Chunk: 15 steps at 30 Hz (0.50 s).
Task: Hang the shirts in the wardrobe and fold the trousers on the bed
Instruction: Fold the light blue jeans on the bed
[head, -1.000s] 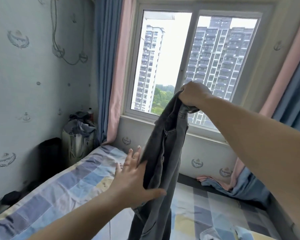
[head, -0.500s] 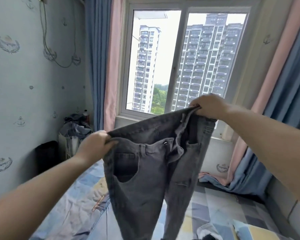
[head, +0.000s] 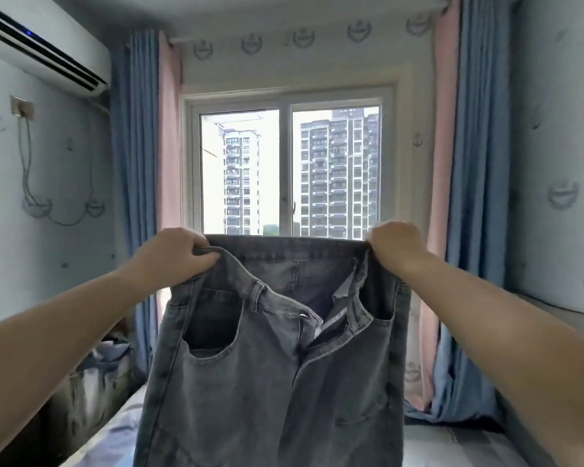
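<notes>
Both hands have risen and spread apart since half a second ago, so the jeans [head: 270, 358] now hang stretched flat and facing the camera, where before they drooped at a slant. At the left end of the waistband, the left hand [head: 174, 256] makes a tight grip, fingers curled over the denim edge and thumb pressed under it. At the right end, the right hand [head: 393, 246] pinches the waistband the same way, fingers folded closed around the cloth. Between the two hands the waistband is pulled level. The fly hangs open, and the front pockets show. The legs drop straight down out of view, in the air above the bed [head: 452, 446], whose checked cover shows at both lower sides. Behind the jeans are the window [head: 290, 170] and blue and pink curtains [head: 466, 197].
</notes>
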Each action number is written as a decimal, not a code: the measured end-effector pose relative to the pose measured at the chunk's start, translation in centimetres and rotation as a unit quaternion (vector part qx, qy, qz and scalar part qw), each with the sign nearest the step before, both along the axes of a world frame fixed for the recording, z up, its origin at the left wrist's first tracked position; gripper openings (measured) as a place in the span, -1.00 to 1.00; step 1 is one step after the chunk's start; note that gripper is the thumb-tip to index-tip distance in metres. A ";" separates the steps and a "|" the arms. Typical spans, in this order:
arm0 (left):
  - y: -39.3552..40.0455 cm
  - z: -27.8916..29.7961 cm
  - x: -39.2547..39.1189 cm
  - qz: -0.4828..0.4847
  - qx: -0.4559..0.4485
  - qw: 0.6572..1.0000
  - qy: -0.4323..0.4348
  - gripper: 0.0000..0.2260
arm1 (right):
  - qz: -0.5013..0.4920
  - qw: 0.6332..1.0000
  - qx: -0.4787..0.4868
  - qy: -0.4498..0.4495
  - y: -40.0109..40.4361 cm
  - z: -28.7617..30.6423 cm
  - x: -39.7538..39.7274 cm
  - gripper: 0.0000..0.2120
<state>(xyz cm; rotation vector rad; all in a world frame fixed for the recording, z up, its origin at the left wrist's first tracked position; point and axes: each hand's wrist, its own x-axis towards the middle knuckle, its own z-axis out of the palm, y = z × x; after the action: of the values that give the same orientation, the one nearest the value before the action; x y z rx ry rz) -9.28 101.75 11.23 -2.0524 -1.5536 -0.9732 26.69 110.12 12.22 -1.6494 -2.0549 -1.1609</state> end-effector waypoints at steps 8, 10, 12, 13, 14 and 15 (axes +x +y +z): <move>-2.5 10.4 5.1 -0.016 0.056 0.995 -0.075 -0.69 | 0.051 0.970 0.094 0.217 -1.7 11.8 2.3 -0.69; -3.7 11.2 4.0 -0.008 0.056 0.994 -0.093 -0.68 | 0.117 0.953 0.101 0.259 -1.4 13.9 1.0 -0.66; -4.8 10.1 2.1 0.001 0.037 0.993 -0.112 -0.65 | 0.162 0.946 0.085 0.268 -0.7 14.6 -1.3 -0.70; -5.2 8.9 0.9 0.009 0.018 0.992 -0.122 -0.62 | 0.175 0.947 0.069 0.261 -0.3 14.2 -2.7 -0.72; -5.7 7.1 -0.5 0.020 -0.005 0.991 -0.136 -0.61 | 0.186 0.949 0.044 0.252 0.3 13.4 -4.5 -0.74; -5.9 5.1 -1.7 0.024 -0.025 0.988 -0.148 -0.60 | 0.193 0.950 0.019 0.243 0.9 12.1 -6.1 -0.75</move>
<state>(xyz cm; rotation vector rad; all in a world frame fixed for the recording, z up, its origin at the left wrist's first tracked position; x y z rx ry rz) -10.98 95.81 16.32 -1.9612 -1.7808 -1.2811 20.62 110.99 24.28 -1.2692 -1.8929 -0.5856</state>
